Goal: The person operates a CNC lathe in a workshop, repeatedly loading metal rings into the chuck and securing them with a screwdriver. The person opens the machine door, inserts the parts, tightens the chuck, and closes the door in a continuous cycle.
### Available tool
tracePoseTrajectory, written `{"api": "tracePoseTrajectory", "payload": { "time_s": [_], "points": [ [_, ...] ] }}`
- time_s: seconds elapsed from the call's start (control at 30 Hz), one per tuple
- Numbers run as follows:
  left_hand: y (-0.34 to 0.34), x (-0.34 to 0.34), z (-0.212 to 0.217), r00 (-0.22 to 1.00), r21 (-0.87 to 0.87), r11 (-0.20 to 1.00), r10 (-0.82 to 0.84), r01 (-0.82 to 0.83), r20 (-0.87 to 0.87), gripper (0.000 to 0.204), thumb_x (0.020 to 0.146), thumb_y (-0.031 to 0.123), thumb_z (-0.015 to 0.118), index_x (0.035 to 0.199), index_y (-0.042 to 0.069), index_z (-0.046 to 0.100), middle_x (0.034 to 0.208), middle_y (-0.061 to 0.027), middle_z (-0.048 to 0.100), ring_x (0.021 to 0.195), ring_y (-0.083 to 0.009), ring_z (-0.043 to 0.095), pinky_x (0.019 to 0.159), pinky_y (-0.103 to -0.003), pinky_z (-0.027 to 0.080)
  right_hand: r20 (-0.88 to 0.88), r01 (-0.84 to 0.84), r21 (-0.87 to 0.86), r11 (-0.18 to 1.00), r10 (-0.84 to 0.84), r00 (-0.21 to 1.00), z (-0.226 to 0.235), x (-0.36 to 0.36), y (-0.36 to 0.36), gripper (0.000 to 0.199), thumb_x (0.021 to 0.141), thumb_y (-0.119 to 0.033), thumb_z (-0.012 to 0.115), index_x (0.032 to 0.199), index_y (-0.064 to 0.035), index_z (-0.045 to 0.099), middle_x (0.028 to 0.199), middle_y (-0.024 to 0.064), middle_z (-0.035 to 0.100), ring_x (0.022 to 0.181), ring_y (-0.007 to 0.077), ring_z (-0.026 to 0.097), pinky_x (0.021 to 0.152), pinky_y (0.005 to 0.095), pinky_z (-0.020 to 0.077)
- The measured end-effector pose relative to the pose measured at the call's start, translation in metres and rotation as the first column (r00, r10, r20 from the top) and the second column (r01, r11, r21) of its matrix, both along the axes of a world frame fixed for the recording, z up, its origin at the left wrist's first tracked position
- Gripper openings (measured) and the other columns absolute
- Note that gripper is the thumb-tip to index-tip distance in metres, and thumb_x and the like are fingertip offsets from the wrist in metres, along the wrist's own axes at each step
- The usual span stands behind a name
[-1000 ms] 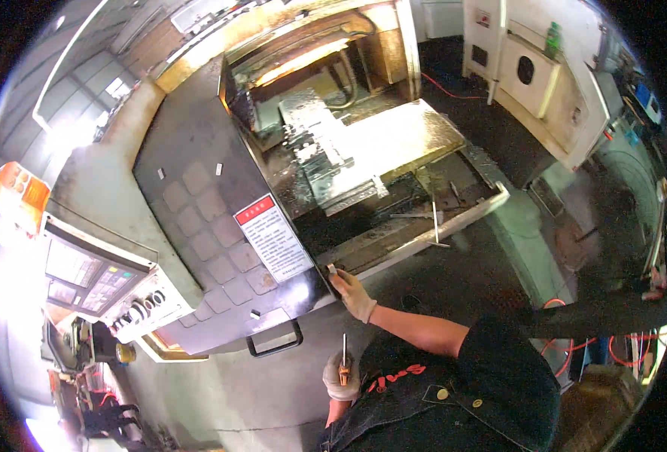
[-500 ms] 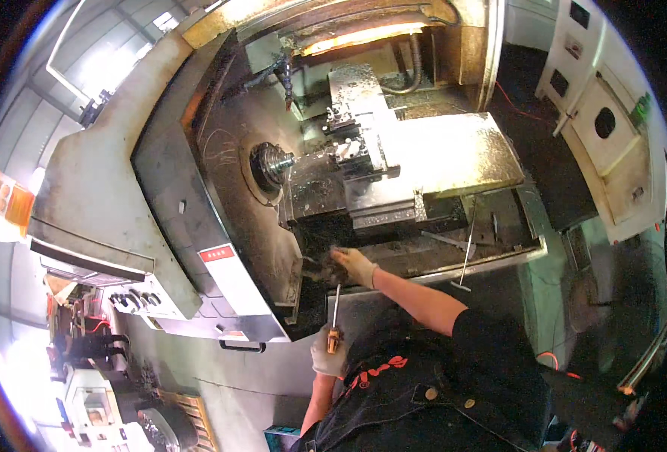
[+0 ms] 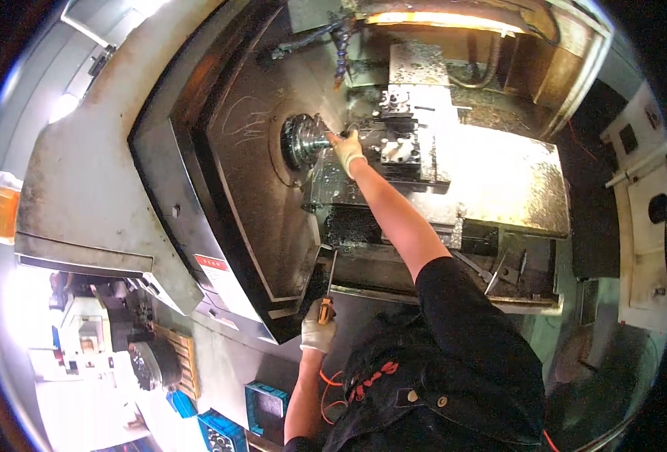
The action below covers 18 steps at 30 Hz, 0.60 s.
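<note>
My left hand [image 3: 318,330], in a pale glove, is wrapped round the orange-brown handle of a screwdriver [image 3: 332,273]. Its long metal shaft points upward, away from my body, beside the front sill of a lathe. Reaching far into the machine, my gloved right hand [image 3: 348,153] is at the front of the round metal chuck [image 3: 301,142]. Its fingers are bent around something small and dark that I cannot make out. Just right of that hand stands the tool holder block [image 3: 400,153] on the slide.
The open machine door [image 3: 217,218] rises at left. A bright, chip-covered slide cover [image 3: 510,177] spans the right side. Loose tools [image 3: 491,275] lie in the tray at the lower right. Blue crates [image 3: 266,407] stand on the floor, and a jointed coolant hose [image 3: 342,53] hangs above the chuck.
My right hand has moved up and inward from the front sill to the chuck. My left hand keeps the screwdriver and has shifted slightly left and up. The view has also shifted.
</note>
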<state>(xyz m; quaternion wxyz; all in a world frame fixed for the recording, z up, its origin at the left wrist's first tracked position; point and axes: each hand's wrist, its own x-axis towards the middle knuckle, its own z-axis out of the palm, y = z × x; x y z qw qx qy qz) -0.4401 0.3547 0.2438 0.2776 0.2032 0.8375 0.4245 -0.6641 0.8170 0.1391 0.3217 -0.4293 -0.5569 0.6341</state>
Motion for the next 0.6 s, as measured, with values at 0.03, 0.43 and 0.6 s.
{"api": "tracePoseTrajectory", "payload": {
  "time_s": [0.03,0.43,0.6],
  "points": [
    [-0.008,-0.004,-0.006,0.995,-0.072,0.996,0.043,-0.049,-0.088,0.041,0.069,-0.002,0.055,0.109,0.006,0.054,0.083,-0.0073,0.061,0.074,-0.0196,0.059,0.069,-0.030,0.049,-0.017,-0.114,-0.048,0.992,0.113,0.993,-0.005,-0.023,-0.034,0.080,0.075,-0.036,0.071,0.135,-0.0047,0.027,0.124,0.0192,0.053,0.110,0.0271,0.051,0.093,0.0330,0.0389],
    [0.066,-0.063,0.023,0.975,-0.620,0.774,-0.018,-0.127,-0.223,0.042,0.075,0.017,0.051,0.116,0.011,0.053,0.103,-0.0256,0.060,0.099,-0.0409,0.057,0.085,-0.045,0.046,-0.275,0.037,-0.246,0.969,-0.106,0.955,-0.008,-0.011,-0.080,0.037,0.083,-0.021,0.053,0.115,-0.0031,0.048,0.100,0.0101,0.059,0.084,0.0233,0.054,0.077,0.0350,0.0436],
    [0.034,-0.075,-0.004,0.988,-0.712,0.698,-0.044,-0.075,-0.148,0.045,0.075,0.015,0.049,0.120,0.009,0.049,0.107,-0.0249,0.060,0.101,-0.0412,0.056,0.088,-0.046,0.045,-0.344,-0.358,-0.345,0.868,0.238,0.908,0.015,0.075,-0.193,0.054,0.086,-0.038,0.052,0.122,0.0027,0.046,0.118,0.0154,0.053,0.106,0.0265,0.050,0.093,0.0358,0.0360]
  ]
}}
